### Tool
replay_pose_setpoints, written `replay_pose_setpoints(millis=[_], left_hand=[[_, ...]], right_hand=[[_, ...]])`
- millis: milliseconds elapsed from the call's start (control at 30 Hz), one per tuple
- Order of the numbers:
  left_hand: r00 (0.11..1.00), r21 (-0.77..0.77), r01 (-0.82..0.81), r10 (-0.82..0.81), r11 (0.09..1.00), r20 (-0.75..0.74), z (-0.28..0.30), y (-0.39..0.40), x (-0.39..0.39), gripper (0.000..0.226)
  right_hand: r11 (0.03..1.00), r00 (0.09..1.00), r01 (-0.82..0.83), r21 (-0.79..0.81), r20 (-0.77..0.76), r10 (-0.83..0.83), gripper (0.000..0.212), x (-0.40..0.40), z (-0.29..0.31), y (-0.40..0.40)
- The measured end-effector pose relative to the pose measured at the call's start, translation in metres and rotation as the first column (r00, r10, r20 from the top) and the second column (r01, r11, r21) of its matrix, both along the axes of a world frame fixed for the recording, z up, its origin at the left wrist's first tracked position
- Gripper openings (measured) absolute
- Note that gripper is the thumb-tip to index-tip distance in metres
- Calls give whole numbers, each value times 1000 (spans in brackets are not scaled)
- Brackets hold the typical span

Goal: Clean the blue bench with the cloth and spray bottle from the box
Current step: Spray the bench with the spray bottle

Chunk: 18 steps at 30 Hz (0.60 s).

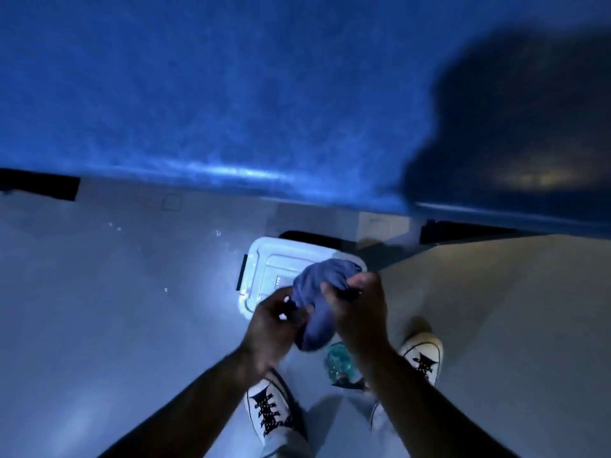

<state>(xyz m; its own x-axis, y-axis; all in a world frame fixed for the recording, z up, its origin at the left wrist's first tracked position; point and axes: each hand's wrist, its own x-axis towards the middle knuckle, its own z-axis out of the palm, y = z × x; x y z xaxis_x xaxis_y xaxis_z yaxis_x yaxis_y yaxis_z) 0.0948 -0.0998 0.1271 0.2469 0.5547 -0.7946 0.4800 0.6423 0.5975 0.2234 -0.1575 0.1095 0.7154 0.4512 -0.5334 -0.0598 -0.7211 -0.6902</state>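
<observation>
Above the lidded white plastic box on the grey floor, just short of the blue bench, the left hand and right hand are both gripping a bunched purple-blue cloth, while a teal spray bottle is showing beneath the right forearm.

Blue bench across the far half of the view, dark shadow on its right part. Pale floor below it. White lidded box on the floor, near the bench edge. Bluish cloth bunched above the box, gripped by left hand on its left side and right hand on its right side. Teal spray bottle on the floor between two white laced shoes, partly hidden behind the right forearm.
</observation>
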Motion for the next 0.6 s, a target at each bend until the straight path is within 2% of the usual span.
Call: replay_pose_setpoints(millis=[67, 100, 200, 267, 333, 400, 433, 533, 600], left_hand=[[998, 66, 30, -26, 997, -52, -43, 21, -5, 25], [994, 108, 73, -64, 991, -84, -63, 30, -6, 27], [943, 156, 297, -265, 942, -199, -101, 44, -11, 27], [905, 176, 400, -357, 899, -232, -106, 43, -14, 26], [922, 197, 367, -326, 909, -211, -97, 36, -18, 29], [902, 270, 401, -325, 875, -285, -84, 22, -25, 39], [869, 316, 464, -355, 828, -345, -78, 14, -31, 46], [831, 420, 543, -394, 727, -392, -67, -19, -47, 53], [800, 450, 599, -470, 663, -372, -68, -50, -54, 45]], right_hand=[[988, 998, -48, -144, -54, 41, 24, -6, -39, 14], [972, 990, -133, -195, -61, 124, 26, -8, -55, 19], [910, 922, -386, -151, -87, 377, 15, -8, -81, 23], [893, 909, -402, -202, -210, 361, 21, 3, -87, 10], [934, 915, -282, -221, -353, 193, 22, 15, -81, -11], [975, 930, -35, -218, -364, -48, 16, 27, -69, -41], [968, 937, 3, -252, -338, -91, 17, 31, -62, -57], [910, 977, -148, -386, -197, 75, 18, 36, -55, -112], [862, 962, -250, -440, -210, 172, 19, 31, -58, -145]])
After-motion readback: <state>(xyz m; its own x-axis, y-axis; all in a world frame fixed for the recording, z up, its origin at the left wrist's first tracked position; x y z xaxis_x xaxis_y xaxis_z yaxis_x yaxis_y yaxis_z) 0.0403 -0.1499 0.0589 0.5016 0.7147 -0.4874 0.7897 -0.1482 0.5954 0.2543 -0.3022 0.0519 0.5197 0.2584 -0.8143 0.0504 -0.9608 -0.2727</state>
